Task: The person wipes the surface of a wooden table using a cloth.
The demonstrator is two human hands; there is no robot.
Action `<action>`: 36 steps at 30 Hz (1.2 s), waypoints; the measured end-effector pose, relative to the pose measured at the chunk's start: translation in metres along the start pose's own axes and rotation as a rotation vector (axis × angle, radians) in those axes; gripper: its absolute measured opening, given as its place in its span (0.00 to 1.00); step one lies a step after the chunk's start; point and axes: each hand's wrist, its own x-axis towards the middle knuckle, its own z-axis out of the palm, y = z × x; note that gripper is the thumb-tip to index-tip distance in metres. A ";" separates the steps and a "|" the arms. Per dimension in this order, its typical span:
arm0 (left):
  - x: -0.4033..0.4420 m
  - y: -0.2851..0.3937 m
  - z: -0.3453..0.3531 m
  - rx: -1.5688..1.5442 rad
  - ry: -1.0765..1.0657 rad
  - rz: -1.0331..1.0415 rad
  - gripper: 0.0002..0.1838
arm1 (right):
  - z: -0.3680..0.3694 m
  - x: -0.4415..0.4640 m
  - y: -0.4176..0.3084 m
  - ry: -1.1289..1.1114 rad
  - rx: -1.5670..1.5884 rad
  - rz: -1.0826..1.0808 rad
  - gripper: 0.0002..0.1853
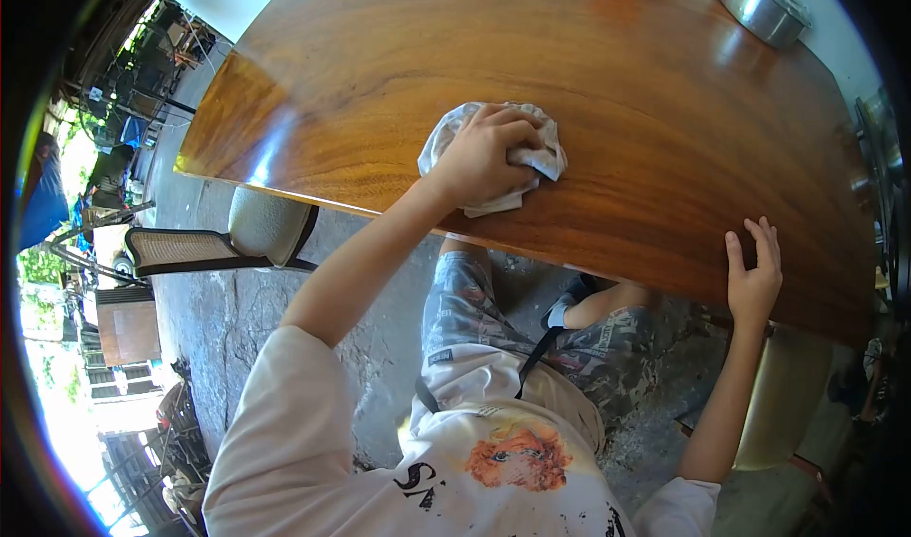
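Note:
My left hand [491, 154] presses a crumpled white cloth [441, 137] onto the glossy brown wooden table [617, 72], near its front edge. The fingers curl over the cloth, which bunches out around them and spreads below the palm. Farther right, my right hand [754, 273] rests at the table's front edge with its fingers stretched out and the thumb apart. Nothing is held in it.
A lidded metal pot [764, 8] stands at the table's far right. Left of my legs is a chair [270, 226] with a pale seat, and another pale seat [783, 395] is below my right hand. Grey concrete floor [218, 324] lies below.

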 end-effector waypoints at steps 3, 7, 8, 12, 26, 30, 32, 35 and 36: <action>0.003 -0.006 -0.006 0.020 -0.008 -0.088 0.25 | 0.000 0.000 0.000 -0.010 0.008 -0.003 0.21; -0.003 0.009 -0.004 -0.022 -0.098 -0.060 0.24 | -0.003 0.000 -0.004 -0.017 -0.004 0.021 0.20; -0.004 0.017 -0.007 -0.045 -0.115 -0.061 0.24 | -0.002 0.000 -0.004 -0.017 -0.004 0.022 0.20; 0.004 0.009 -0.008 -0.041 -0.090 -0.152 0.22 | 0.000 -0.001 0.000 -0.010 0.000 0.000 0.20; -0.001 0.004 -0.011 -0.052 -0.114 -0.134 0.21 | 0.001 -0.001 0.002 0.000 0.009 -0.006 0.20; -0.015 -0.001 -0.021 -0.017 -0.102 -0.133 0.23 | 0.003 -0.001 0.003 -0.011 -0.016 -0.002 0.20; -0.032 0.015 -0.025 -0.017 -0.142 -0.063 0.24 | 0.001 0.000 0.000 -0.011 -0.015 0.009 0.20; -0.054 0.038 -0.033 -0.076 -0.191 -0.010 0.23 | 0.000 -0.002 -0.002 -0.010 -0.013 0.015 0.20; -0.058 0.036 -0.032 -0.095 -0.182 0.022 0.23 | 0.001 0.001 -0.002 -0.007 -0.014 0.014 0.20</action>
